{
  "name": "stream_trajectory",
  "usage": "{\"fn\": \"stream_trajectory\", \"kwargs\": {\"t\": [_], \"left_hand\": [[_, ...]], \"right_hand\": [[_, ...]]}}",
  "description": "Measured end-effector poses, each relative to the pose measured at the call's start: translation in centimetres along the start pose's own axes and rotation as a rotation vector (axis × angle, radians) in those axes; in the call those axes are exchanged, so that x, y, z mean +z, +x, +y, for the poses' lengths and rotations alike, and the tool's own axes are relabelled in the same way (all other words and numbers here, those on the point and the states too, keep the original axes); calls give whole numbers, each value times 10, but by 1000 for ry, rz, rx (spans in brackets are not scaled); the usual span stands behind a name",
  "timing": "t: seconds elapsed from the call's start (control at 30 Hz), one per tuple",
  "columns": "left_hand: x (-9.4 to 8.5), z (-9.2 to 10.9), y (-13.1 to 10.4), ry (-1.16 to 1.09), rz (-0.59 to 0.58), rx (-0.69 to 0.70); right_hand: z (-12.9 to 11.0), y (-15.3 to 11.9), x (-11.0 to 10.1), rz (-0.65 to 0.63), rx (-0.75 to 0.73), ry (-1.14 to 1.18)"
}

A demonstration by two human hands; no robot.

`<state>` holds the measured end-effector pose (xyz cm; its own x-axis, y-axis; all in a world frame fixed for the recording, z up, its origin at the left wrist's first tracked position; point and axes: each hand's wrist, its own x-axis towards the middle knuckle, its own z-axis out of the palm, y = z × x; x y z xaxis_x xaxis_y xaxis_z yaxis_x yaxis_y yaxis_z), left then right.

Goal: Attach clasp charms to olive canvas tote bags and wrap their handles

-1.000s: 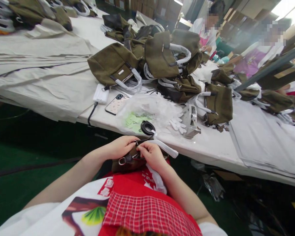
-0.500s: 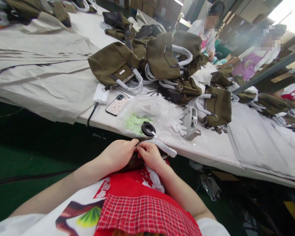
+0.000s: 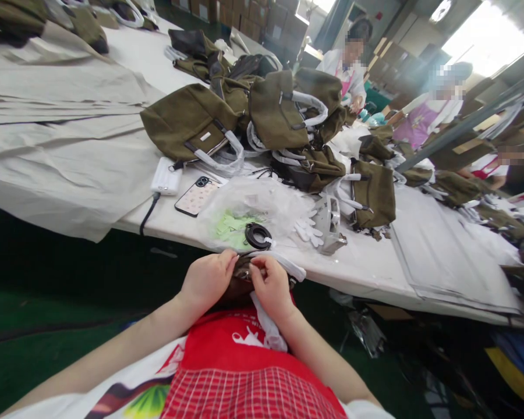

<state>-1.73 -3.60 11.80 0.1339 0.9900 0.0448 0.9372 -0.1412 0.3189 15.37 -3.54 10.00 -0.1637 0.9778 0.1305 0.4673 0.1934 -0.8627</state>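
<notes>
A dark handbag (image 3: 238, 287) rests against my front at the table edge, mostly hidden by my hands. Its handle (image 3: 289, 265) is wrapped in white and leans to the right. At the bag's upper left, my left hand (image 3: 208, 280) is closed in a pinch; what lies between thumb and fingertips is too small to name. My right hand (image 3: 271, 286) has thumb and finger drawn together at the bag's top, near a small shiny part, and its grip is unclear. Just beyond the hands sits a coiled black strap (image 3: 257, 235) with a white tie.
Olive handbags (image 3: 187, 125) are heaped across the table. A clear plastic bag with green pieces (image 3: 231, 226), a phone (image 3: 196, 195), a white corded box (image 3: 166, 176) and a grey tape dispenser (image 3: 330, 224) lie nearby. Other people (image 3: 423, 116) stand beyond the pile.
My hands, which met at a thin dark cord or strap, have moved slightly apart. More of the bag's top shows between them. The camera view has shifted a little.
</notes>
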Motion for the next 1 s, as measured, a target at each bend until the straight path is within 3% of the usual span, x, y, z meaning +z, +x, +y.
{"fn": "stream_trajectory", "kwargs": {"t": [0.17, 0.3, 0.5, 0.7, 1.0], "left_hand": [[7, -5, 1, -114, 135, 7], [8, -2, 1, -277, 237, 15], [-1, 2, 11, -712, 28, 16], [-2, -3, 19, -816, -115, 50], [2, -6, 26, -767, -121, 231]], "right_hand": [[8, 0, 0, -50, 147, 485], [10, -1, 2, 22, 232, 490], [8, -2, -4, 22, 231, 359], [8, -6, -7, 21, 236, 297], [9, -8, -10, 22, 179, 249]]}}
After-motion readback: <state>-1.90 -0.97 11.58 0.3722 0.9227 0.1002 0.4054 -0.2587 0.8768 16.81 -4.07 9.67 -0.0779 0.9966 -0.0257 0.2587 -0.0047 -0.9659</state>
